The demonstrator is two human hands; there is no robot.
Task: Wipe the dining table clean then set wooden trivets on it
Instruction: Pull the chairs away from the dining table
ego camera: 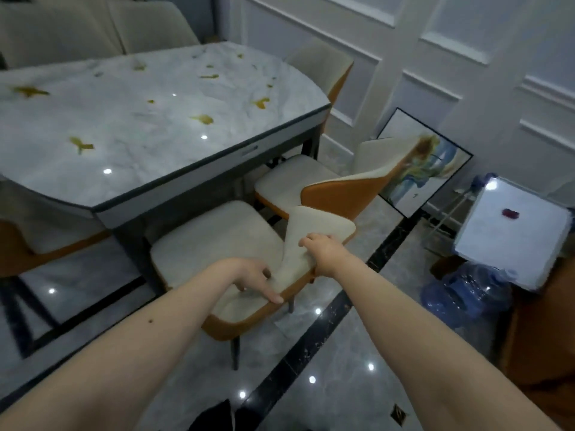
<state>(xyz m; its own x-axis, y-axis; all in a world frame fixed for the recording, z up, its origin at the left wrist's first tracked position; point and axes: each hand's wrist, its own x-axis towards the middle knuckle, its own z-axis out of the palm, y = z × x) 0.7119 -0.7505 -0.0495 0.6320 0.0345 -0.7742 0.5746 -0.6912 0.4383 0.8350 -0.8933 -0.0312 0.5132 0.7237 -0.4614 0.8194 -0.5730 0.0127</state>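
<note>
Here, landmark: the dining table (130,119), everything below placed against it.
Near chair (214,247): pulled partly out from the table's near edge, cream padded seat and backrest in an orange shell on dark legs; it stands between the person and the table.
Second chair (326,185): just right of the near one along the same table edge, same cream and orange, seat tucked partly under the top.
Far chairs (93,29): pale upholstered backs beyond the table's far edge.
Left hand (253,276): on the near chair's seat rim where the backrest begins, index finger stretched along the rim, the other fingers bent against the cushion.
Right hand (320,247): fingers curled over the top of the near chair's backrest, gripping it.
Table look: white-grey marble-patterned top, glossy with ceiling-light reflections, rounded corners, dark rim, scattered yellow-brown patches (203,119) across it.
Framed painting (423,163): leaning on the panelled wall, right of the table behind the second chair.
Water bottle (463,293): blue, translucent, on the polished tile floor well to the table's right.
White board (510,231): above that bottle, a small dark red thing on it.
</note>
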